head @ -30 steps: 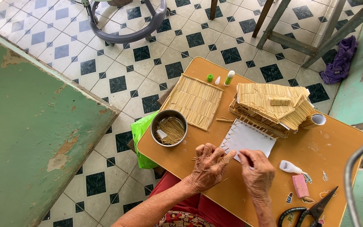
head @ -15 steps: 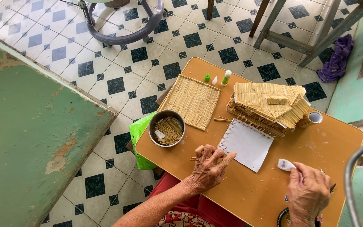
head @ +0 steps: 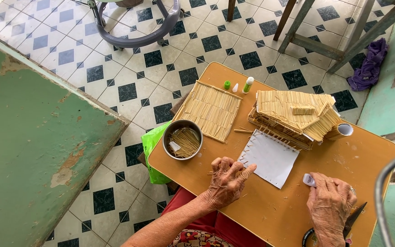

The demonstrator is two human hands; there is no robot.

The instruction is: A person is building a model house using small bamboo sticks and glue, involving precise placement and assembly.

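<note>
Two hands at work on a small orange-brown wooden table [head: 270, 215] among toothpick craft pieces.

The left hand [head: 227, 180] rests with its fingers curled closed around a few thin wooden sticks, fingertips touching the edge of the white square paper sheet [head: 270, 158]. The right hand [head: 330, 206] lies palm down, fingers closed over a small white plastic object [head: 308, 179], just above black-handled scissors [head: 350, 222]. Near the left hand stands a round metal bowl of sticks [head: 182, 139]; behind the paper sit a flat mat of glued sticks [head: 211, 110] and a stick-built model house [head: 296, 114].

Head camera, steeply down, table [head: 270, 215] near.
</note>
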